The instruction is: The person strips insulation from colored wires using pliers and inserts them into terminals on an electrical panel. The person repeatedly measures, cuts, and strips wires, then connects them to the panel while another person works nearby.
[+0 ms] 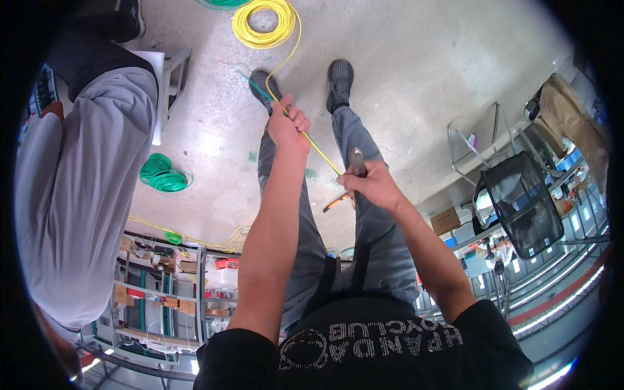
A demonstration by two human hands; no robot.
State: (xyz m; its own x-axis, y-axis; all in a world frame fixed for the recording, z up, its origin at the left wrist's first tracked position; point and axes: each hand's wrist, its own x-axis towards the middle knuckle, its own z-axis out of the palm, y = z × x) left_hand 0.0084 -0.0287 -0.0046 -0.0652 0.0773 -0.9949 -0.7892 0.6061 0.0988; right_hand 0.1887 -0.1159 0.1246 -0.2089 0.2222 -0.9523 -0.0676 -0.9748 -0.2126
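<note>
My left hand (pixel 290 125) is closed around a yellow wire (pixel 320 153) and a green wire (pixel 255 86). Beyond the fist, the green wire's loose end sticks out, while the yellow one runs up to a yellow wire coil (pixel 244 34) on the floor. Both wires stretch from the left hand toward my right hand (pixel 376 186), where the yellow one meets the thumb and fingers. That right hand grips pliers (pixel 357 159), with the dark metal head pointing up and orange handles below the fist. Whether the fingertips also pinch the wire ends is hard to make out.
A green wire coil (pixel 164 174) lies on the floor at left, near a person in grey (pixel 97 149). More yellow wire (pixel 240 237) trails by a metal rack (pixel 159 292). At right stand a black mesh chair (pixel 525 205) and a cardboard box (pixel 445 221).
</note>
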